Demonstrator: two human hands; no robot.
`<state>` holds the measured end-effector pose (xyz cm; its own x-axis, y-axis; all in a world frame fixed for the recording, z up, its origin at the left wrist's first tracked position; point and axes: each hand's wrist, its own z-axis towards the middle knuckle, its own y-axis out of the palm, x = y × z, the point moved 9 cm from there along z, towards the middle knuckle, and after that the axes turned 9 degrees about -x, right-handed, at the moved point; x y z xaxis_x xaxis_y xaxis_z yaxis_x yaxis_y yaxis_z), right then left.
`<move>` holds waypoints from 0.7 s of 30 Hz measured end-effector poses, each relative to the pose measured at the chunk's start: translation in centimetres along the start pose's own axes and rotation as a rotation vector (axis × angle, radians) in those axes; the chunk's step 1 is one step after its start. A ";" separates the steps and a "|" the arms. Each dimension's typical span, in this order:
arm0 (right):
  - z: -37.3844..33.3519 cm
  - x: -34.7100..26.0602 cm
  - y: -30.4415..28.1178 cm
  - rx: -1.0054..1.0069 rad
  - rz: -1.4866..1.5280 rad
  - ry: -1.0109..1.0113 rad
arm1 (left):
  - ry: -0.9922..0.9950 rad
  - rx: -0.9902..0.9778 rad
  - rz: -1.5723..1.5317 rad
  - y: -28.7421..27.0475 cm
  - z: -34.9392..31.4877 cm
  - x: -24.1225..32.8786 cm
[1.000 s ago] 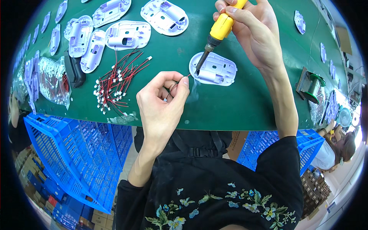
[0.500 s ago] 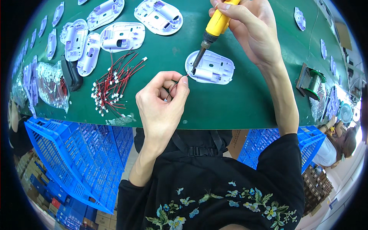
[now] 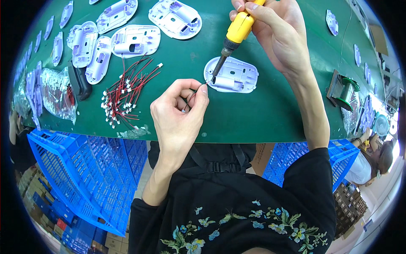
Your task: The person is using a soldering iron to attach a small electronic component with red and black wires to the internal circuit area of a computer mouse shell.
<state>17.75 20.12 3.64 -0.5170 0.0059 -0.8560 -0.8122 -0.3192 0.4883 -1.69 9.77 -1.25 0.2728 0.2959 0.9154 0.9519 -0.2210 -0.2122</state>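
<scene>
My right hand [image 3: 284, 36] grips the yellow handle of a soldering iron [image 3: 240, 28] and slants it down to the left. Its dark tip meets the left end of a white plastic housing [image 3: 230, 73] lying on the green table, beside a battery-like compartment. Between thumb and forefinger, my left hand [image 3: 179, 112] pinches a thin wire lead [image 3: 191, 98]; the wire's end reaches the housing's left edge by the iron's tip. The exact contact point is too small to make out. The rest of the lead curls inside my left fingers.
A heap of red and black leads with white connectors [image 3: 122, 99] lies left of my left hand. Several white housings [image 3: 135, 40] spread behind it, near a bag of connectors [image 3: 57, 95]. A solder spool [image 3: 349, 93] stands at right. Blue crates [image 3: 91, 173] sit below the table edge.
Almost nothing differs. The housing and the iron's tip have shifted very slightly; both hands keep their grips.
</scene>
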 end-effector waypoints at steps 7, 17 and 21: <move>0.0 -0.1 0.2 -0.009 0.029 -0.018 | 0.001 0.002 0.009 0.0 0.0 0.2; 0.0 -0.1 0.4 -0.030 0.032 -0.032 | 0.008 0.005 0.034 0.1 -0.1 0.2; -0.1 -0.1 0.6 -0.024 0.031 -0.023 | 0.009 -0.023 0.075 0.2 -0.1 0.7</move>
<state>17.38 19.88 3.99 -0.5482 0.0176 -0.8362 -0.7891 -0.3421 0.5102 -1.29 9.83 -0.67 0.3415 0.2692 0.9005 0.9255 -0.2633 -0.2722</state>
